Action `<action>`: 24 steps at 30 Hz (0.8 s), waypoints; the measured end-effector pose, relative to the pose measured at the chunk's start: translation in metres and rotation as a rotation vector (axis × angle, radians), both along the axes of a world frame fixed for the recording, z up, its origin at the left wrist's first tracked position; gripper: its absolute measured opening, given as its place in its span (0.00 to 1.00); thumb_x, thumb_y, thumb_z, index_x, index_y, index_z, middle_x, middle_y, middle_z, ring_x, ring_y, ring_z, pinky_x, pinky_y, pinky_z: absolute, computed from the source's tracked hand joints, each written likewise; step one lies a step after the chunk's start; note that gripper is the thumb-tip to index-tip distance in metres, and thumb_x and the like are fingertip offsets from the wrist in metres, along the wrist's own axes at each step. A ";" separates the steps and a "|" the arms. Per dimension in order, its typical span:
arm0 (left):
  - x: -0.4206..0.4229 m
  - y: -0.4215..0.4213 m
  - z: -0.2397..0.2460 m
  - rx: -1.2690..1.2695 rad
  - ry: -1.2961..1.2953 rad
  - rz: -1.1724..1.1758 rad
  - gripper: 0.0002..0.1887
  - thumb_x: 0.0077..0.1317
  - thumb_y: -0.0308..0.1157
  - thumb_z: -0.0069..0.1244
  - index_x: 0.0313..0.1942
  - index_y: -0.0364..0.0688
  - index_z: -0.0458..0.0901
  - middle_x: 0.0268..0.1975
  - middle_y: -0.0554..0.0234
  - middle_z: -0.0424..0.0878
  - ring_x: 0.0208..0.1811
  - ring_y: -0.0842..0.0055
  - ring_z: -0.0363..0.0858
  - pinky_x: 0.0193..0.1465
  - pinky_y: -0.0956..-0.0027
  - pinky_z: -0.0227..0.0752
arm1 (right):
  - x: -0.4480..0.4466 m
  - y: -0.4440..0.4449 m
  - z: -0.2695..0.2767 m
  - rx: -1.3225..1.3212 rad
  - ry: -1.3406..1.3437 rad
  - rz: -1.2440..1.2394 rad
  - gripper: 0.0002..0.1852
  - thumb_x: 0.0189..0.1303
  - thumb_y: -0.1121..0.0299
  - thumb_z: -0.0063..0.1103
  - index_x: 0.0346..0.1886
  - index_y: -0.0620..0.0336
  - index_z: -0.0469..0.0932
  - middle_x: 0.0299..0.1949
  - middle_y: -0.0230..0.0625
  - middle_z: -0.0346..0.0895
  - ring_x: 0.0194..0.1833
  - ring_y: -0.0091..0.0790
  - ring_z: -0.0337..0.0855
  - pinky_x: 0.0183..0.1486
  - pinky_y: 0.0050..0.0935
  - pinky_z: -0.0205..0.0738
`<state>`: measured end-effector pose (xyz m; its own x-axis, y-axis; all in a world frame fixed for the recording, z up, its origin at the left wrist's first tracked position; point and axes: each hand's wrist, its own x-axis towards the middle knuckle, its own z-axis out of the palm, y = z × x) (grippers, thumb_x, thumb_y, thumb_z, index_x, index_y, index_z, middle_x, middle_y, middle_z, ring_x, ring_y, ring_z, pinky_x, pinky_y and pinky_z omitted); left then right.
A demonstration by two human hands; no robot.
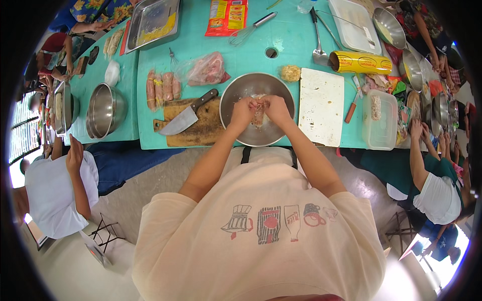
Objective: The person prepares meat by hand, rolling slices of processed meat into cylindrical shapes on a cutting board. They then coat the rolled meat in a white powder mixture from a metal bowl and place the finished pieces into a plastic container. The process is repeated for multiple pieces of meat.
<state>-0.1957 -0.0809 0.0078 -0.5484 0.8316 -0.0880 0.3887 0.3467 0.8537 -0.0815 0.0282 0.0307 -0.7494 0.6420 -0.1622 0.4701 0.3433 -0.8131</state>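
Observation:
Both my hands are inside a steel mixing bowl (pixel 233 82) at the table's front edge. With bent fingertips, my left hand (pixel 243 111) and my right hand (pixel 278 109) pinch the upper end of a crumb-coated meat roll (pixel 259 117). Loose crumbs cling to the bowl's floor around it; my fingers hide part of the roll. Left of the bowl, a kitchen knife (pixel 184 118) lies across a worn wooden cutting board (pixel 207 129). A white cutting board (pixel 322 109) is close by on the right, with a crumb-coated ball (pixel 291 73) near its far left corner.
Several tied meat rolls (pixel 163 88) and bagged raw meat (pixel 207 69) lie beyond the knife. A plastic container (pixel 380 128) holding another coated roll, a red-handled knife (pixel 352 109) and a yellow tube (pixel 361 62) are rightward. People stand at both sides; nested steel bowls (pixel 103 111) sit left.

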 end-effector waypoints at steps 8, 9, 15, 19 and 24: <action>0.019 0.003 -0.003 -0.079 -0.075 0.015 0.11 0.53 0.19 0.55 0.38 0.36 0.80 0.39 0.48 0.77 0.41 0.56 0.80 0.45 0.59 0.74 | 0.006 -0.008 -0.023 -0.023 -0.206 -0.119 0.16 0.49 0.81 0.60 0.45 0.65 0.80 0.33 0.49 0.82 0.39 0.53 0.83 0.45 0.40 0.77; 0.016 0.001 -0.008 -0.076 -0.127 0.020 0.11 0.53 0.19 0.55 0.38 0.36 0.80 0.39 0.48 0.77 0.41 0.56 0.80 0.45 0.59 0.74 | 0.004 -0.009 -0.023 -0.071 -0.235 -0.124 0.16 0.49 0.80 0.62 0.44 0.65 0.80 0.33 0.49 0.82 0.39 0.52 0.83 0.45 0.40 0.78; -0.005 -0.008 -0.010 -0.226 0.131 -0.036 0.15 0.53 0.21 0.57 0.43 0.37 0.78 0.43 0.50 0.77 0.45 0.56 0.80 0.48 0.58 0.75 | 0.015 -0.008 -0.021 0.177 -0.186 0.023 0.22 0.45 0.78 0.68 0.48 0.65 0.77 0.45 0.49 0.78 0.48 0.46 0.81 0.52 0.40 0.76; 0.011 -0.020 0.016 -0.430 0.337 -0.223 0.21 0.50 0.26 0.63 0.45 0.38 0.76 0.46 0.50 0.76 0.51 0.54 0.77 0.51 0.55 0.74 | 0.017 -0.018 -0.017 0.321 -0.358 0.183 0.23 0.44 0.78 0.66 0.48 0.64 0.74 0.47 0.47 0.74 0.51 0.49 0.77 0.54 0.41 0.76; 0.015 -0.020 -0.002 -0.466 0.313 -0.276 0.13 0.56 0.25 0.55 0.42 0.37 0.75 0.46 0.48 0.77 0.49 0.53 0.79 0.48 0.54 0.76 | 0.012 -0.021 -0.026 0.376 -0.393 0.201 0.13 0.52 0.80 0.56 0.44 0.63 0.75 0.46 0.44 0.76 0.49 0.47 0.79 0.49 0.39 0.80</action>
